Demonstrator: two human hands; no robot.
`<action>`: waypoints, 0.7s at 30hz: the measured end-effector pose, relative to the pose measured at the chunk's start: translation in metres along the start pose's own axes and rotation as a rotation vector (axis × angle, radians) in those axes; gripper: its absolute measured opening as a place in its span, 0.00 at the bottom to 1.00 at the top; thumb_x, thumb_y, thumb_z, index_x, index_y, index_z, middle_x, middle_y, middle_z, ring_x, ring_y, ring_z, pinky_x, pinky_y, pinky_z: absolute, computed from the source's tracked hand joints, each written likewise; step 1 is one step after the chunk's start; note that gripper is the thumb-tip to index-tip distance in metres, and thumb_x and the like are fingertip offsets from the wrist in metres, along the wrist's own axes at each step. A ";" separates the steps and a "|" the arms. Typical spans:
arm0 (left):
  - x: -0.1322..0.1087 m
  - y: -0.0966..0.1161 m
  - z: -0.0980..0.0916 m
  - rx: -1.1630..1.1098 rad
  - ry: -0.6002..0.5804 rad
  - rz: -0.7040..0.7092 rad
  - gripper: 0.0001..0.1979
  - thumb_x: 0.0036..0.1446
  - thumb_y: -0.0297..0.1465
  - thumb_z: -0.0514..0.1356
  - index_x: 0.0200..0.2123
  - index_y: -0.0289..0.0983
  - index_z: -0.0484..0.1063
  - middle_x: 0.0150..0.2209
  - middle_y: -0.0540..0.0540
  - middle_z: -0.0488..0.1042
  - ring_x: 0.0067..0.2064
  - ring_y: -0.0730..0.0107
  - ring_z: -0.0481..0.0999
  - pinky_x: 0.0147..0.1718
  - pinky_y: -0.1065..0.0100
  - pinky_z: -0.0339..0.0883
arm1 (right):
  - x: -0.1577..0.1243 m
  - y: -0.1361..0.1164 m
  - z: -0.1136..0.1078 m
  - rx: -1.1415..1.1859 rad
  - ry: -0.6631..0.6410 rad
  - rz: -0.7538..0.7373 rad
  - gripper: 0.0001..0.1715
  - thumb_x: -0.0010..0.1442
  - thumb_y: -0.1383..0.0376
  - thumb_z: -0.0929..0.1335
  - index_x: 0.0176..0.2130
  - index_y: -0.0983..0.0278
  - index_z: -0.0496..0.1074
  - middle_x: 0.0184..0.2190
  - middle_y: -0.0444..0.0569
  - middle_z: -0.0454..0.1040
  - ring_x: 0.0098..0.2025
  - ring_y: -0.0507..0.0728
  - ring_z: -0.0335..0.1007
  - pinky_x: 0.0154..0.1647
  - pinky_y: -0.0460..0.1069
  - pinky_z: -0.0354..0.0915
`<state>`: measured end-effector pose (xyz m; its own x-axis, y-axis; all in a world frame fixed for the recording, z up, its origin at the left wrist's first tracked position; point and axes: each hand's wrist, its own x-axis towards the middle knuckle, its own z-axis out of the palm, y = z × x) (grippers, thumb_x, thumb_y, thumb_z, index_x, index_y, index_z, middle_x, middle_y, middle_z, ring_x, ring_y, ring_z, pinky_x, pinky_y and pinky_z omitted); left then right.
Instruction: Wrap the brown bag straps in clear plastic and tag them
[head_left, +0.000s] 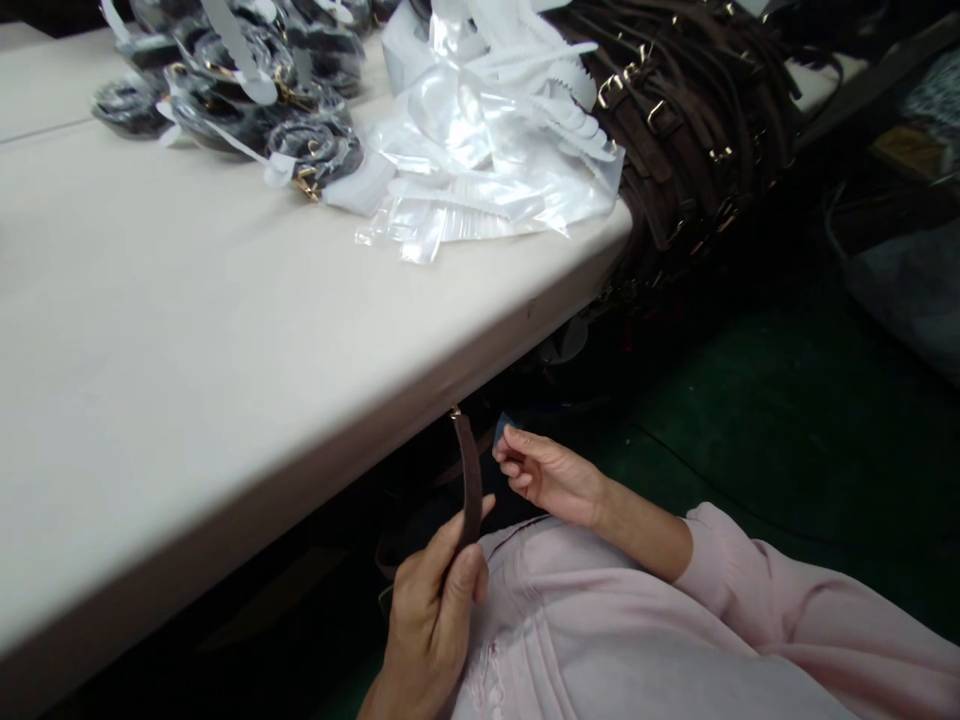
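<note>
My left hand (pixel 435 600) grips a dark brown leather strap (pixel 471 470) between thumb and fingers. The strap's upper end, with a small gold-coloured metal fitting (pixel 455 411), points up at the table's front edge. To the right of it, my right hand (pixel 551 475) pinches a small dark blue piece (pixel 502 427) between thumb and fingertips; its material is too small to tell. The two hands are apart, both in front of the table edge. The strap's lower part is hidden by my left hand and the shadow beneath.
A pale table (pixel 225 340) runs diagonally across the view. On it lie clear plastic bags (pixel 487 170) and coiled dark straps in plastic with white tags (pixel 311 150). Many brown buckled straps (pixel 697 130) hang over its right edge. Dark green floor (pixel 750 400) shows at right.
</note>
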<state>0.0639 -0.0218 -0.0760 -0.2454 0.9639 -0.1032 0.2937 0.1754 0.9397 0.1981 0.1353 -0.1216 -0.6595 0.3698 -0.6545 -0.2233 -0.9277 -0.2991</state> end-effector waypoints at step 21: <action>0.014 -0.018 0.020 -0.077 -0.210 -0.304 0.19 0.64 0.40 0.54 0.54 0.39 0.69 0.27 0.51 0.72 0.30 0.69 0.72 0.33 0.69 0.64 | 0.006 -0.004 0.027 -0.004 -0.039 -0.317 0.14 0.54 0.59 0.76 0.36 0.66 0.77 0.30 0.44 0.78 0.30 0.48 0.74 0.33 0.41 0.69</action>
<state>0.0735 -0.0073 -0.1007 -0.1136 0.8917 -0.4382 0.1643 0.4518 0.8769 0.1753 0.1400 -0.1055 -0.5848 0.6379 -0.5011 -0.4193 -0.7666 -0.4864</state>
